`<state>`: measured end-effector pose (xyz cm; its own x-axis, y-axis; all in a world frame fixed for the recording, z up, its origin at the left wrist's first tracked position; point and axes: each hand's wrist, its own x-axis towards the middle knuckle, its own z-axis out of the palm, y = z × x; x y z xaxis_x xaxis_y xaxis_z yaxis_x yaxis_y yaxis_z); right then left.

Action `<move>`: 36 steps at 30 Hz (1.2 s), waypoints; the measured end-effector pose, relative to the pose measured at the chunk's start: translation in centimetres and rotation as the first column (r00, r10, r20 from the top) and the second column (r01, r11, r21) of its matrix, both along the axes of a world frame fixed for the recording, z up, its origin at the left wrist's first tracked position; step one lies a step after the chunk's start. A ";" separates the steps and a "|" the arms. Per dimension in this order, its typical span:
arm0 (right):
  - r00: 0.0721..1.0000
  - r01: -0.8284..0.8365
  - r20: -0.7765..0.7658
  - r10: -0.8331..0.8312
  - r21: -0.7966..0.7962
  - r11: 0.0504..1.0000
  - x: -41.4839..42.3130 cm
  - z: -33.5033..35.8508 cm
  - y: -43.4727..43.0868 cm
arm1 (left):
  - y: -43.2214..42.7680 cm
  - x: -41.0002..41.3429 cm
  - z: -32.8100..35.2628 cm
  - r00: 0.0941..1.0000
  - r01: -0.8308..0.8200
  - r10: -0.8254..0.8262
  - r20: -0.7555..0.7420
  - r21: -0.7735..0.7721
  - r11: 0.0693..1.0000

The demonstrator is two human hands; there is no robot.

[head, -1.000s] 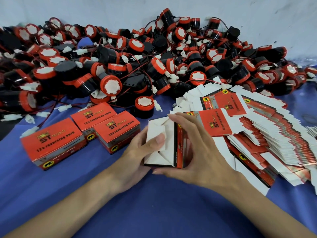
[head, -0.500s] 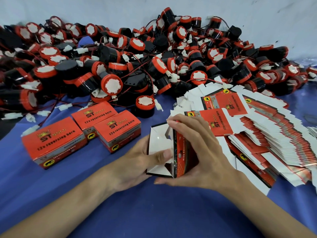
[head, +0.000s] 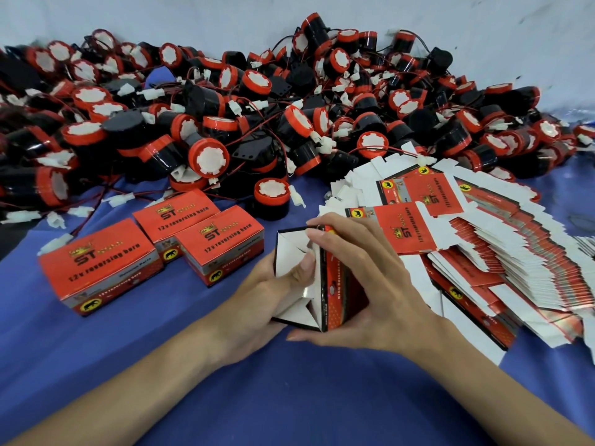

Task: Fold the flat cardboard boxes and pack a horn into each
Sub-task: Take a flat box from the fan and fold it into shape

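In the head view, a half-folded box [head: 336,284] is held just above the blue cloth [head: 289,397], at the centre of the scene, between both hands. Its open end is turned to the left, so that the white inner flaps are seen, partly folded inward; its red printed side faces right.

The box is grasped by the left hand [head: 257,297] from the left and from below, and the left thumb [head: 304,268] is pressed onto the white flaps inside the opening. The right hand [head: 370,284] is curled round the red side of the box: its fingertips are laid over the top edge, and its thumb is set under the bottom corner.

To the left of the hands, 3 closed boxes [head: 103,268] are set on the cloth, close together, with red tops marked "12v reversing horn". To the right, a fanned heap of flat boxes [head: 515,268] is spread out, some with the red print up and many with the white side up.

Behind all this, a large pile of horns [head: 225,123], black with red rims and white centres, is heaped along the pale wall [head: 161,14], with red and black wires and white plugs tangled among them. 1 horn [head: 272,196] is seen upright at the near edge of the pile, just beyond the held box.
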<state>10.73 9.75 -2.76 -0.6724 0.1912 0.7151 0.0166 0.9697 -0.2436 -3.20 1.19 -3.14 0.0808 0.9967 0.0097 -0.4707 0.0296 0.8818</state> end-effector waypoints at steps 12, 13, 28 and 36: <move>0.995 -0.051 -0.087 0.041 -0.122 0.991 0.5 0.1 0.7 | 0.5 -1.9 -0.2 0.855 0.314 -0.383 0.350 0.239 0.919; 0.995 -0.066 -0.084 0.056 -0.112 0.992 0.6 0.2 0.7 | 0.4 -1.9 -0.1 0.865 0.311 -0.381 0.325 0.247 0.917; 0.975 -0.218 -0.191 0.114 -0.721 0.658 1.1 0.1 1.7 | 1.0 -2.4 -0.4 -0.325 0.332 0.717 -0.616 0.636 0.697; 0.921 0.353 0.310 -0.235 -0.412 0.840 -7.0 2.3 7.6 | 0.3 -1.0 -1.0 -0.399 0.228 0.730 -0.555 0.712 0.665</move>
